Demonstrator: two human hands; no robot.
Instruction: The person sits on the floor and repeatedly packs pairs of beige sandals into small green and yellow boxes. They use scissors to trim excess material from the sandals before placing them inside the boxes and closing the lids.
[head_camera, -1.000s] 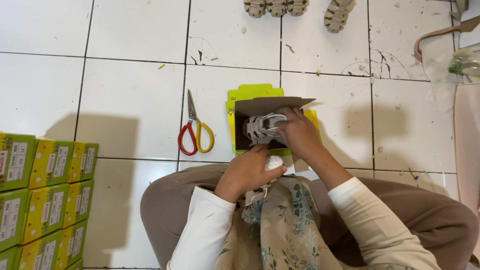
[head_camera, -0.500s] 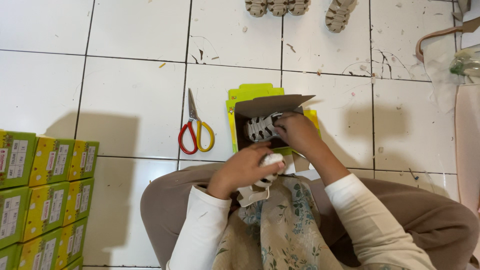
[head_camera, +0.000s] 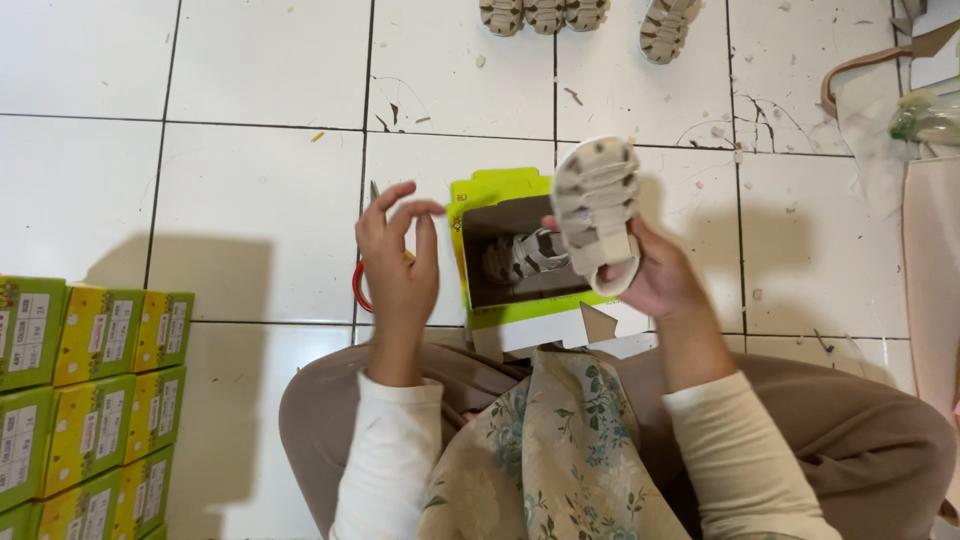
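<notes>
My right hand (head_camera: 655, 285) holds a small beige strapped sandal (head_camera: 597, 214) up above an open green shoe box (head_camera: 480, 195), sole side towards me. Inside the box lies a second sandal (head_camera: 525, 255) of the same kind. To the left of the box, my left hand (head_camera: 400, 270) is raised with fingers spread and nothing in it. It covers most of a pair of red-handled scissors (head_camera: 358, 285) lying on the white floor tiles.
Stacked green and yellow shoe boxes (head_camera: 80, 400) stand at the lower left. Several beige sandals (head_camera: 580, 15) lie on the tiles at the top. A clear plastic bag and a strap (head_camera: 880, 90) are at the right edge. My lap fills the bottom.
My right hand lifted one sandal out of the box and turned it up. My left hand let go of the white paper and rose open to the left of the box.
</notes>
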